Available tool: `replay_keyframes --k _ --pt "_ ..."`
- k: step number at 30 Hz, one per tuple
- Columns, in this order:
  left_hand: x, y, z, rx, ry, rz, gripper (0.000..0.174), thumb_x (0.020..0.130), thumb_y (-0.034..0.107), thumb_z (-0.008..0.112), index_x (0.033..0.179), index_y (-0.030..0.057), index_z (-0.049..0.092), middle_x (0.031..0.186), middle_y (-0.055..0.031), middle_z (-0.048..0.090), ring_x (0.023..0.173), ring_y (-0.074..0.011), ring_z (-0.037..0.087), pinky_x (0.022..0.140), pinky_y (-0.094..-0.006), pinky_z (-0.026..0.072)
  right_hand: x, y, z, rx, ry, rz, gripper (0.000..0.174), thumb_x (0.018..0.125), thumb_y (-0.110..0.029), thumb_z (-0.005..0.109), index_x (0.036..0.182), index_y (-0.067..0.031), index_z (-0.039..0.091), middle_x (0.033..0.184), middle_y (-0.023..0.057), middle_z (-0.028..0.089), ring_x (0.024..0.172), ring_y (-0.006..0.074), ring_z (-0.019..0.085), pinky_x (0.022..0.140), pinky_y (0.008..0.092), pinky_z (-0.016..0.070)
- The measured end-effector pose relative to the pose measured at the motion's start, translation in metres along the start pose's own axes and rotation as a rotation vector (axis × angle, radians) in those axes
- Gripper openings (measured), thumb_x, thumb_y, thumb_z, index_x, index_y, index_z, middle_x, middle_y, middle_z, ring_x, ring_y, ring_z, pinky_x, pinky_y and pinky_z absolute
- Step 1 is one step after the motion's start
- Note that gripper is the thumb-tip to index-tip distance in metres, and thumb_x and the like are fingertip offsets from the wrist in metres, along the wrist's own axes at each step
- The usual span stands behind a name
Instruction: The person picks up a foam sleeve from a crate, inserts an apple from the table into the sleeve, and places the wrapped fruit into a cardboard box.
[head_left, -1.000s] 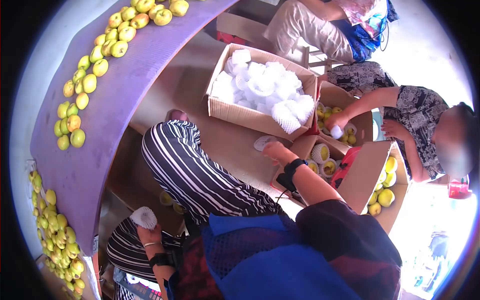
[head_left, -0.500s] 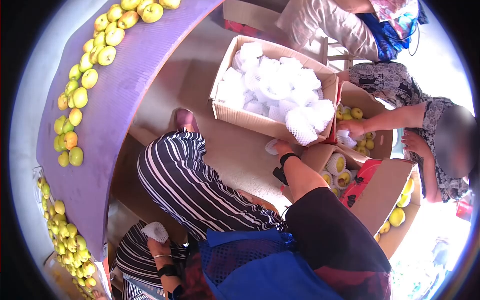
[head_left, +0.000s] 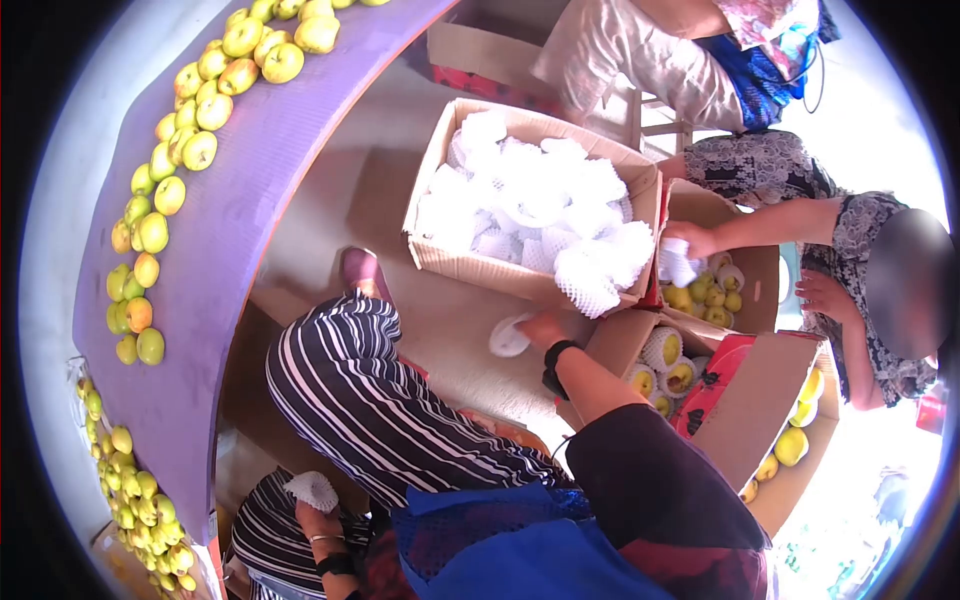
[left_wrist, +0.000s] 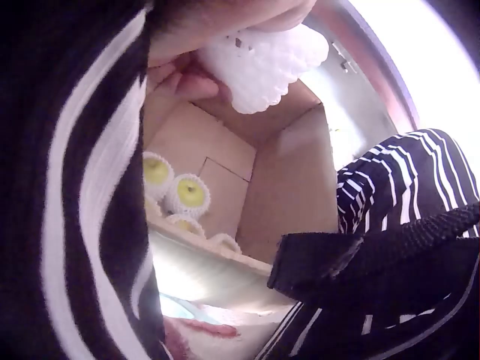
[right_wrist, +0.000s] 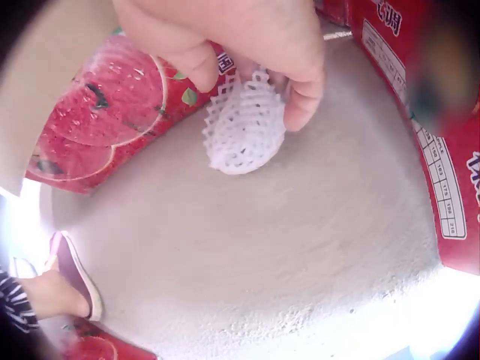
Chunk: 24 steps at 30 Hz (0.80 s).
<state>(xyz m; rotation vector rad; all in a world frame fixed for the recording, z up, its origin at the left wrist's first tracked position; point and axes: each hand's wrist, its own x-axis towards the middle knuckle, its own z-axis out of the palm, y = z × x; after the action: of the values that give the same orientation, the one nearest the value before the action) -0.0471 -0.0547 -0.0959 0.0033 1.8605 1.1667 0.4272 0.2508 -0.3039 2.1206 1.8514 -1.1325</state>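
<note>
My right hand point(head_left: 545, 330) pinches a white foam net point(head_left: 509, 336) above the floor, between the big carton and the carton of wrapped fruit. In the right wrist view the net point(right_wrist: 246, 131) hangs from the fingertips of the right hand point(right_wrist: 240, 37); no fruit shows inside it. My left hand point(head_left: 318, 521) holds a white foam net point(head_left: 311, 490) over my striped lap. The left wrist view has this net point(left_wrist: 264, 64) in the fingers of the left hand point(left_wrist: 196, 75), above a carton point(left_wrist: 292, 180) with wrapped fruit point(left_wrist: 189, 193); whether the net holds a fruit I cannot tell.
A large carton point(head_left: 470, 268) is full of foam nets. Beside it, a carton point(head_left: 760, 395) has a red flap near wrapped fruit point(head_left: 662, 349). Green-yellow fruit point(head_left: 153, 232) lines the purple table point(head_left: 270, 130). At the right, another person's hand point(head_left: 692, 238) holds a white net over fruit.
My right hand has drawn away from the fruit carton toward the left, the foam net now showing more. The other person's hand has lifted with a white net. The left hand stays over the lap.
</note>
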Motion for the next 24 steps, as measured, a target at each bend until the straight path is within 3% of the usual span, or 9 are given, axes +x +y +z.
replay_keyframes --k 3,6,10,12,15,16,18,19,24 --pt "0.0 -0.005 0.01 0.011 0.004 0.034 0.028 0.078 0.025 0.051 0.104 0.016 0.054 0.093 -0.0005 0.059 0.086 -0.0184 0.056 0.07 -0.0339 0.044 -0.083 -0.104 -0.093 0.251 -0.128 -0.069 0.024 0.067 -0.025 0.067 0.08 -0.0051 0.063 0.085 0.0142 0.062 0.08 0.0266 0.059 0.073 0.0329 0.0465" --pt "0.001 -0.005 0.013 0.027 -0.045 0.084 0.025 0.082 0.03 0.048 0.103 0.0187 0.055 0.093 0.0011 0.059 0.086 -0.0175 0.056 0.069 -0.0351 0.0435 -0.129 -0.142 -0.139 0.363 0.321 -0.404 0.015 0.062 -0.01 0.064 0.074 -0.0057 0.055 0.078 0.0135 0.059 0.078 0.0292 0.057 0.07 0.0356 0.0462" --pt "0.01 -0.007 0.015 -0.087 -0.078 0.036 0.025 0.084 0.03 0.046 0.104 0.0178 0.055 0.094 0.0007 0.059 0.087 -0.0172 0.056 0.07 -0.0339 0.044 -0.152 -0.133 -0.201 0.148 0.908 -0.448 0.027 0.064 -0.007 0.065 0.089 -0.007 0.053 0.088 0.0129 0.056 0.084 0.032 0.054 0.074 0.0357 0.0432" --pt "0.018 -0.009 0.02 -0.27 -0.056 -0.043 0.025 0.085 0.03 0.045 0.104 0.0169 0.054 0.093 0.0005 0.059 0.087 -0.0169 0.056 0.07 -0.0329 0.0447 -0.144 -0.115 -0.225 -0.017 0.887 -0.404 0.031 0.062 -0.007 0.067 0.09 -0.0093 0.055 0.091 0.0113 0.056 0.09 0.0302 0.051 0.081 0.0386 0.0388" --pt "0.035 -0.025 0.002 -0.025 -0.101 0.085 0.025 0.086 0.03 0.044 0.104 0.0159 0.055 0.093 0.0004 0.06 0.086 -0.0165 0.057 0.07 -0.0322 0.0456 -0.12 -0.084 -0.24 -0.287 0.879 -0.505 0.045 0.054 -0.011 0.071 0.096 -0.0153 0.055 0.103 0.0105 0.051 0.1 0.0281 0.044 0.082 0.0445 0.033" --pt "0.035 -0.024 0.003 0.016 -0.11 0.116 0.025 0.086 0.03 0.044 0.104 0.0157 0.055 0.093 0.0004 0.06 0.085 -0.0164 0.057 0.07 -0.0321 0.0458 -0.116 -0.083 -0.244 -0.394 0.851 -0.412 0.061 0.052 -0.019 0.075 0.109 -0.0201 0.052 0.123 0.0149 0.039 0.115 0.033 0.035 0.09 0.0488 0.0298" --pt "0.03 -0.021 0.01 -0.041 -0.101 0.104 0.025 0.086 0.03 0.044 0.103 0.0158 0.055 0.092 0.0005 0.06 0.084 -0.0163 0.057 0.069 -0.0321 0.0463 -0.105 -0.083 -0.253 -0.422 0.687 -0.173 0.083 0.052 -0.026 0.078 0.125 -0.0269 0.039 0.138 0.0174 0.018 0.127 0.0381 0.018 0.097 0.0541 0.0226" --pt "0.027 -0.018 0.015 -0.084 -0.091 0.084 0.025 0.086 0.03 0.044 0.103 0.0159 0.055 0.092 0.0005 0.06 0.084 -0.0163 0.057 0.069 -0.0321 0.0465 -0.094 -0.079 -0.258 -0.423 0.569 -0.097 0.101 0.051 -0.031 0.079 0.134 -0.0309 0.021 0.142 0.0163 0.003 0.13 0.0401 0.007 0.098 0.0562 0.022" --pt "0.012 -0.004 0.035 -0.255 -0.03 -0.014 0.023 0.086 0.029 0.045 0.102 0.0162 0.055 0.09 0.0005 0.06 0.082 -0.0165 0.058 0.067 -0.0316 0.0474 -0.056 -0.082 -0.264 -0.414 0.358 -0.019 0.111 0.05 -0.034 0.08 0.136 -0.0315 0.01 0.142 0.0163 -0.003 0.129 0.0413 0.007 0.092 0.057 0.032"
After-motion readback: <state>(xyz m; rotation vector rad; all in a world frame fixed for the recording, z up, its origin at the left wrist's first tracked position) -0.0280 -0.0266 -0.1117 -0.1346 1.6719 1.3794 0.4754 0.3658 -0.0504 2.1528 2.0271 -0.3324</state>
